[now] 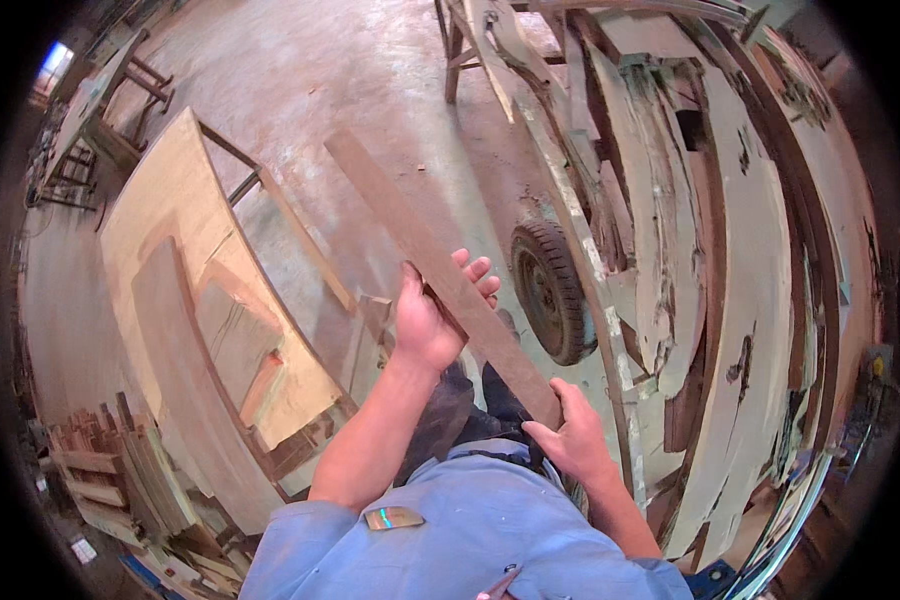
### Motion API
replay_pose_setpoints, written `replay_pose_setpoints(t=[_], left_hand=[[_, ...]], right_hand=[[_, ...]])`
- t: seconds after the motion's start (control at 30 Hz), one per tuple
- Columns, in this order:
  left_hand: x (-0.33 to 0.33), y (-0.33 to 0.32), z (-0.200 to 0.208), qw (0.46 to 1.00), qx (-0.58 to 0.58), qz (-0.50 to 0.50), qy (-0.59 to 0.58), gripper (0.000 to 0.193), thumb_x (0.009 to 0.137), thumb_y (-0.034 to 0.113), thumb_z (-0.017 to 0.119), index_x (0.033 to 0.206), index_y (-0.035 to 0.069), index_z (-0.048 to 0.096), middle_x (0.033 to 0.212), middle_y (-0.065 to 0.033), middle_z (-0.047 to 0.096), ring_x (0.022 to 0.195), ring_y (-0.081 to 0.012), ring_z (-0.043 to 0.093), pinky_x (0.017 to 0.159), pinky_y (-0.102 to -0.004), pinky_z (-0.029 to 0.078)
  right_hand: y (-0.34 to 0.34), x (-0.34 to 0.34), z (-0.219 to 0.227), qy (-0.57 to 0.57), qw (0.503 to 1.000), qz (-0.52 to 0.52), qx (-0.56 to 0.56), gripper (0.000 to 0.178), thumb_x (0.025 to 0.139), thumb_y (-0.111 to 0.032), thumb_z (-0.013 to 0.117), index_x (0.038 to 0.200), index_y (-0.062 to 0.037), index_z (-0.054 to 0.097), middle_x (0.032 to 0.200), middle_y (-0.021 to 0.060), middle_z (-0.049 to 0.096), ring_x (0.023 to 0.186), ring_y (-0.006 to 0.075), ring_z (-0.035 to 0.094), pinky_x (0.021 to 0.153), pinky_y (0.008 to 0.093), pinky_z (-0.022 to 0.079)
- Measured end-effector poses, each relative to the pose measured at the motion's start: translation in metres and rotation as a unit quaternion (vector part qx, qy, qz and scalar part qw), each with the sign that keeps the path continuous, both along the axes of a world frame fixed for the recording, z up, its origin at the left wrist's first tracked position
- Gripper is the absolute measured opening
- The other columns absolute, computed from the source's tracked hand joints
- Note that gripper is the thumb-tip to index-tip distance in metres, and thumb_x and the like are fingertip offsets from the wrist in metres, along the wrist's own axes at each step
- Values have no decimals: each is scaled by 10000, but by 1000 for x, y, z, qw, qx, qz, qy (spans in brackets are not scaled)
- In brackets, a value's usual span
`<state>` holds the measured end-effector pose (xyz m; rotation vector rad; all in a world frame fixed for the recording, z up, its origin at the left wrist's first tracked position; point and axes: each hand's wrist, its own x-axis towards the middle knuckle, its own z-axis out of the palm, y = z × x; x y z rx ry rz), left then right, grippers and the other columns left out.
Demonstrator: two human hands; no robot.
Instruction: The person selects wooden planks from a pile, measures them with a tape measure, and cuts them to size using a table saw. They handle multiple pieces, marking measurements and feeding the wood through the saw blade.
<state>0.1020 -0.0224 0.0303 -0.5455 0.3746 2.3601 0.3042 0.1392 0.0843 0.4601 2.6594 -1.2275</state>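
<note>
Brown plank (440, 283) lies across a person's two hands, raised off any table. Left hand (432, 325) cradles its middle from beneath, fingers (480, 268) loosely curled up past the edge; right hand (578, 437) grips the near end, those fingers partly hidden. Lifting looks complete; the piece is not set down, and whether its faces are finished cannot be told. Left of the fingers, a longer board (192, 370) lies on a plywood-topped table (160, 185); to their right are a wheel (552, 290) and live-edge slabs (760, 250).

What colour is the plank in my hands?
The plank is a dull reddish brown, seen best in the head view.
</note>
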Motion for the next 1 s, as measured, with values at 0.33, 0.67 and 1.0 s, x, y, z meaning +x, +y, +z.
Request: replay_pose_setpoints(t=[0.33, 0.67, 1.0], left_hand=[[40, 22, 2, 997, 17, -75, 14, 662, 1043, 588, 236, 1220, 34, 554, 1169, -166, 637, 1012, -361, 616, 884, -476, 505], [153, 77, 5, 978, -17, -177, 109, 552, 1067, 501, 287, 1265, 52, 538, 1266, -137, 593, 1144, -331, 569, 992, -491, 471], [341, 150, 55, 864, -186, -357, 303, 304, 966, 188, 637, 1224, 50, 555, 1162, -61, 647, 1032, -194, 633, 933, -387, 494]], right_hand=[[-8, 63, 4, 0, 997, -72, -3, 665, 742, -240, 830, 1270, 44, 543, 1135, 218, 619, 1023, 392, 631, 858, 432, 514], [7, 206, -14, 54, 973, -221, -51, 549, 813, -237, 772, 1239, 45, 574, 1141, 233, 647, 1053, 398, 631, 885, 426, 514], [-1, 408, -40, 92, 909, -397, -85, 422, 980, -283, 575, 1240, 48, 572, 1093, 241, 662, 1025, 375, 654, 896, 400, 509]])
